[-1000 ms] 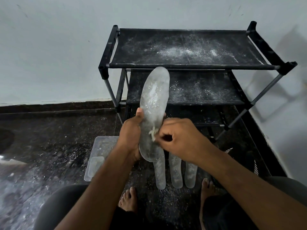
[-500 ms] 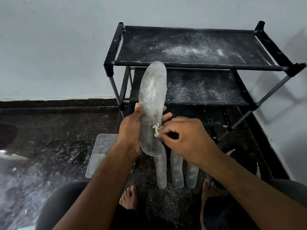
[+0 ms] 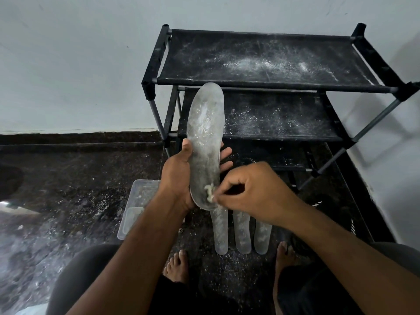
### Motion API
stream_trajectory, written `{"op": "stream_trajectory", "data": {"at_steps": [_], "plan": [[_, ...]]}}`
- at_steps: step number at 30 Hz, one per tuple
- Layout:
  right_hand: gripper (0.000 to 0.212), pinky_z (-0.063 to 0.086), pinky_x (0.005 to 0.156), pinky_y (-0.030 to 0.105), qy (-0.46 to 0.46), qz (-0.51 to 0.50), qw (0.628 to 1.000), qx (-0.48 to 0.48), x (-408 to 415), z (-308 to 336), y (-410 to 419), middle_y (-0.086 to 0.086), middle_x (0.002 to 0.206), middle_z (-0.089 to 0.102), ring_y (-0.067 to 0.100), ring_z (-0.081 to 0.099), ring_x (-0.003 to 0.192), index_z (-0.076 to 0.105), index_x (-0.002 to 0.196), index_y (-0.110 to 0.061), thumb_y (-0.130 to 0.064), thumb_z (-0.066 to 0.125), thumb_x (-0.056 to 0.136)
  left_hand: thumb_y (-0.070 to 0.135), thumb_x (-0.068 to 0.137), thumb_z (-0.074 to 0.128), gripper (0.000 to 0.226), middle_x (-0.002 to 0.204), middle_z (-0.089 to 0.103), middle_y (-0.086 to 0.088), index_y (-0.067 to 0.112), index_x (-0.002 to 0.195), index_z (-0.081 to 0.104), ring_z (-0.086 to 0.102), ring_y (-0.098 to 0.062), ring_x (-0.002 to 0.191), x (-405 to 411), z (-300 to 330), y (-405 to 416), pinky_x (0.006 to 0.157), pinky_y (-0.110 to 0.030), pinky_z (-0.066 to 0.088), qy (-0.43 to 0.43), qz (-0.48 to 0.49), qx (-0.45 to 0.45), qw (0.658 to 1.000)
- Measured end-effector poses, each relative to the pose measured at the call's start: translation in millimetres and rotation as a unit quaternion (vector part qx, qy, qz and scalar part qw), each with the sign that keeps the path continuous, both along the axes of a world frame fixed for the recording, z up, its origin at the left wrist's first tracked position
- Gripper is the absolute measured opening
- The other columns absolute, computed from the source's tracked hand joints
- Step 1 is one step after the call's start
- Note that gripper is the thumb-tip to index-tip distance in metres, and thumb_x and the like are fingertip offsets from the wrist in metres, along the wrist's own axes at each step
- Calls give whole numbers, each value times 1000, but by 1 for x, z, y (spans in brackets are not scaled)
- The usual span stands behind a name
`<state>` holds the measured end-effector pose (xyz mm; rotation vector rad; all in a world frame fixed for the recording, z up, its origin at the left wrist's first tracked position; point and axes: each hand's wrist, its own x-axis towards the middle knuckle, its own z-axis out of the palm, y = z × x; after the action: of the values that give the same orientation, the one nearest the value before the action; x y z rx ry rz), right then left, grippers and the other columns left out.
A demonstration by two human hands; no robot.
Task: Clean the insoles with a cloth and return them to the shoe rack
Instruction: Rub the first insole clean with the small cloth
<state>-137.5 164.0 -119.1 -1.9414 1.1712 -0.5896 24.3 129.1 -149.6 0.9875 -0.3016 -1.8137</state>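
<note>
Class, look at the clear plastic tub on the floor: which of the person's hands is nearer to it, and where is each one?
Left. The left hand holds the insole just above the tub; the right hand, pinching the cloth, is farther right, beyond the insole.

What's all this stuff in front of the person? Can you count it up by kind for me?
Insoles: 4, one held upright, three on the floor
Cloths: 1
Shoe racks: 1
Clear plastic containers: 1
Total: 7
</note>
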Motion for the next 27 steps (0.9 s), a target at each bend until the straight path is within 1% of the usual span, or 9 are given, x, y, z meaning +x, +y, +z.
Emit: {"op": "stream_trajectory", "data": {"at_steps": [2, 5, 8, 10, 12, 15, 18, 22, 27], "plan": [[3, 56, 77, 23, -18, -56, 998, -33, -5, 1, -7, -15, 81, 73, -1, 68, 80, 77, 79, -20, -22, 80, 79, 49, 112, 26, 64, 138, 65, -20, -1, 145, 50, 69, -31, 120, 0, -1, 0, 94, -48, 60, -4, -6, -3, 1000], [4, 59, 69, 34, 3, -36, 999, -5, -1, 0, -2, -14, 79, 73, 9, 70, 72, 77, 80, -22, -26, 78, 80, 49, 112, 26, 66, 135, 66, -21, -3, 145, 49, 71, -30, 116, -1, -1, -1, 86, -45, 63, 4, 0, -2, 1000], [7, 56, 67, 19, 1, 14, 999, 30, 3, 2, 5, -10, 78, 74, 1, 69, 71, 78, 80, -16, -23, 80, 79, 48, 111, 27, 63, 124, 72, -21, -2, 138, 54, 74, -30, 110, -2, 1, 1, 88, -44, 61, -39, -13, -13, 999], [7, 55, 72, 16, -36, -39, 999, -1, -2, 4, -1, -10, 80, 74, 0, 69, 76, 77, 82, -15, -21, 80, 79, 43, 111, 33, 54, 113, 76, -18, 2, 128, 62, 76, -32, 104, -3, 1, 5, 90, -47, 60, -114, -18, -41, 992], [5, 53, 72, 12, -44, -100, 991, -83, -8, 4, -10, -12, 79, 71, 1, 67, 79, 78, 83, -16, -19, 80, 79, 39, 110, 41, 47, 110, 77, -19, 4, 118, 72, 75, -35, 104, -5, -4, 7, 94, -52, 58, -185, -2, -70, 980], [3, 50, 68, 13, 8, -90, 987, -133, -7, -3, -13, -13, 79, 65, 3, 62, 76, 76, 81, -16, -17, 78, 81, 39, 109, 45, 44, 118, 73, -23, 8, 117, 75, 69, -42, 114, -12, -13, 10, 107, -63, 47, -182, -12, -90, 979], [8, 44, 71, 18, 96, -55, 976, -187, -8, -13, -18, -8, 80, 59, 4, 51, 79, 71, 79, -14, -18, 72, 85, 35, 111, 40, 45, 118, 73, -23, 4, 121, 71, 69, -39, 112, -20, -15, 13, 103, -55, 51, -169, -35, -102, 980], [6, 43, 61, 7, 60, -141, 972, -179, -22, -9, -34, -7, 80, 57, 1, 52, 74, 72, 79, -10, -11, 72, 85, 34, 110, 40, 46, 123, 70, -26, 1, 127, 66, 68, -42, 117, -23, -13, 16, 100, -56, 53, -166, -70, -120, 976], [4, 51, 72, 29, 56, -64, 981, -172, -14, -12, -25, -5, 79, 65, 7, 58, 79, 75, 79, -12, -15, 75, 82, 38, 110, 42, 47, 113, 73, -26, 3, 115, 72, 70, -40, 107, -20, -15, 16, 99, -55, 53, -204, -75, -129, 968]]}}
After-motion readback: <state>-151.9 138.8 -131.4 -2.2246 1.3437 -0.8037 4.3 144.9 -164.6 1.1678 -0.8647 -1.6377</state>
